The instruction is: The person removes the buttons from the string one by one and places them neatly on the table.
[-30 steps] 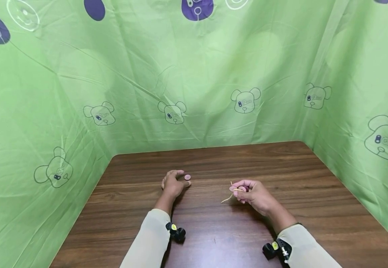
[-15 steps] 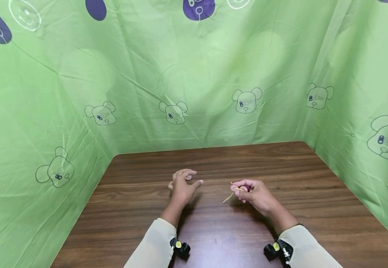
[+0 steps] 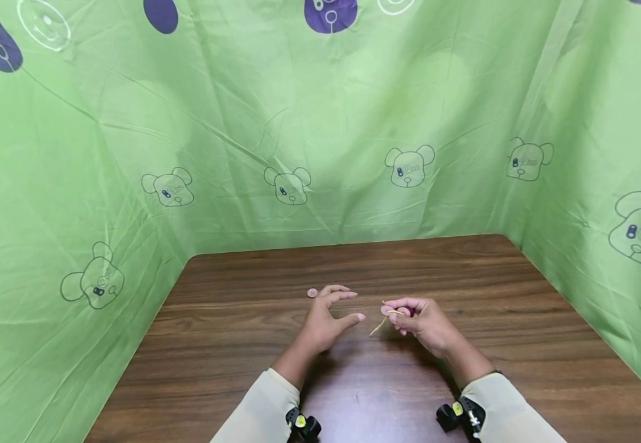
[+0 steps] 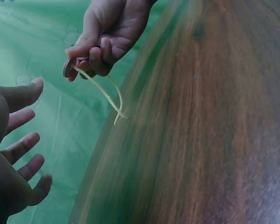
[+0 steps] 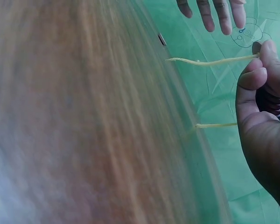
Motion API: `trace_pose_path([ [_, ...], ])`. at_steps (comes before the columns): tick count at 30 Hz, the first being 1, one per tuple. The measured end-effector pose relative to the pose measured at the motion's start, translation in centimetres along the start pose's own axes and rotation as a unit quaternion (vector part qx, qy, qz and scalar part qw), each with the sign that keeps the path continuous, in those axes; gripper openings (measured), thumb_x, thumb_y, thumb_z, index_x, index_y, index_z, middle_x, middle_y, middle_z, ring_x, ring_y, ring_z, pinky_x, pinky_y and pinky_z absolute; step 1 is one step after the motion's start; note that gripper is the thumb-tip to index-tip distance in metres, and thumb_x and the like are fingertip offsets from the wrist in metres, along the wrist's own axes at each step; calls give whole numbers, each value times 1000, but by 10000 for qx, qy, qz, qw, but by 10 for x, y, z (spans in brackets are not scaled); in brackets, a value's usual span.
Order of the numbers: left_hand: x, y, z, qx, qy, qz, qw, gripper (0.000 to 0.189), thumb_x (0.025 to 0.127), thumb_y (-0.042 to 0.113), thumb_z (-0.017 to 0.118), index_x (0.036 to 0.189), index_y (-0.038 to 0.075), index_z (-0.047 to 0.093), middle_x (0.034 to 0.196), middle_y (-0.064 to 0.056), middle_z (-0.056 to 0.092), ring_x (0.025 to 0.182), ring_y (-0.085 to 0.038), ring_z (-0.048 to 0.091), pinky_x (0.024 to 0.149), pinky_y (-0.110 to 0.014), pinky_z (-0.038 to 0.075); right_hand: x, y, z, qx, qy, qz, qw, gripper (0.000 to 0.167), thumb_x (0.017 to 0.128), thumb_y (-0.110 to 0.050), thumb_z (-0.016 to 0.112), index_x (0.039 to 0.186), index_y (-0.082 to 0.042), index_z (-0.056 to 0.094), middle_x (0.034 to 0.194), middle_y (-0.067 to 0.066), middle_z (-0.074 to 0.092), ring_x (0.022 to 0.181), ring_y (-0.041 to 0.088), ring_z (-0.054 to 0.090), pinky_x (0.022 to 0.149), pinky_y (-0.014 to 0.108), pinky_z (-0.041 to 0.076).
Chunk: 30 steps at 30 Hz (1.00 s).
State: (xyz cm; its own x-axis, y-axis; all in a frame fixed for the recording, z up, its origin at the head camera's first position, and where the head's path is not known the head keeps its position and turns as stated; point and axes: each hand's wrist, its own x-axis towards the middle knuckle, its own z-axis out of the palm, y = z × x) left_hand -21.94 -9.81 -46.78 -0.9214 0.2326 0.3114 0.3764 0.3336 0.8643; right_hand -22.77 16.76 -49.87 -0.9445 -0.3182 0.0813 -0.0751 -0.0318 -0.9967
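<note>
My right hand [image 3: 424, 325] pinches a pink button [image 3: 386, 311] and a thin yellow string [image 3: 378, 328] at its fingertips. The string passes through that button, and its ends hang loose in the left wrist view. Several more buttons [image 5: 272, 101] sit stacked in the curl of the same hand. My left hand [image 3: 323, 317] holds nothing; its fingers are spread a short way left of the string. Behind it, one pink button [image 3: 312, 293] lies on the brown wooden table [image 3: 232, 344].
A green cloth [image 3: 342, 123] with printed bear heads hangs behind the table and along both sides. Small black cameras [image 3: 305, 427] are strapped at both wrists, over pale sleeves [image 3: 259, 409].
My left hand has moved right, away from the loose button and toward the right hand, with its fingers apart. The button stays on the table. My right hand has barely moved.
</note>
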Motion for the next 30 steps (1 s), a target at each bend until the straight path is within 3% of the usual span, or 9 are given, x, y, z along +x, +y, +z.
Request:
trace_pose_path([
  [3, -1, 0, 1, -19, -46, -8, 10000, 46, 87, 15, 92, 129, 5, 78, 134, -15, 71, 129, -34, 65, 112, -39, 50, 0, -1, 1, 4, 27, 3, 10000, 34, 100, -3, 77, 128, 17, 70, 81, -11, 70, 69, 6, 62, 61, 21, 50],
  [8, -3, 2, 5, -182, -267, 17, 9995, 44, 90, 15, 90, 130, 4, 77, 115, -22, 74, 104, -34, 71, 92, -41, 60, -1, -1, 3, -42, 11, -22, 10000, 38, 99, -2, 78, 128, 19, 68, 88, -9, 79, 69, 6, 63, 61, 23, 52],
  [10, -3, 3, 9, -265, -382, 61, 9989, 41, 91, 13, 89, 128, 2, 77, 106, -24, 74, 92, -24, 71, 86, -40, 62, -1, -1, 3, -48, 25, -12, 10000, 37, 98, -2, 79, 127, 19, 69, 92, -7, 81, 69, 6, 64, 61, 23, 52],
  [14, -5, 4, 15, -286, -449, 183, 9984, 35, 91, 9, 88, 123, -3, 79, 93, -20, 74, 79, -3, 61, 77, -23, 57, -3, -2, 6, -56, -6, -40, 10000, 34, 97, -1, 79, 124, 17, 71, 96, -9, 82, 69, 5, 64, 62, 21, 53],
  [19, -7, 4, 22, -134, -378, 333, 9986, 32, 91, 11, 89, 119, -4, 81, 90, -16, 76, 76, 3, 57, 71, -18, 54, -3, -2, 8, 97, -193, -204, 9996, 30, 98, 2, 76, 122, 19, 70, 97, -9, 82, 69, 5, 63, 62, 20, 52],
  [30, -11, 1, 33, -250, -226, 379, 9987, 26, 93, 16, 89, 113, 1, 85, 88, -15, 78, 72, 1, 56, 65, -17, 50, -6, -2, 13, 384, -555, -385, 9970, 21, 100, 2, 74, 117, 13, 72, 95, -7, 80, 71, 4, 64, 63, 19, 53],
])
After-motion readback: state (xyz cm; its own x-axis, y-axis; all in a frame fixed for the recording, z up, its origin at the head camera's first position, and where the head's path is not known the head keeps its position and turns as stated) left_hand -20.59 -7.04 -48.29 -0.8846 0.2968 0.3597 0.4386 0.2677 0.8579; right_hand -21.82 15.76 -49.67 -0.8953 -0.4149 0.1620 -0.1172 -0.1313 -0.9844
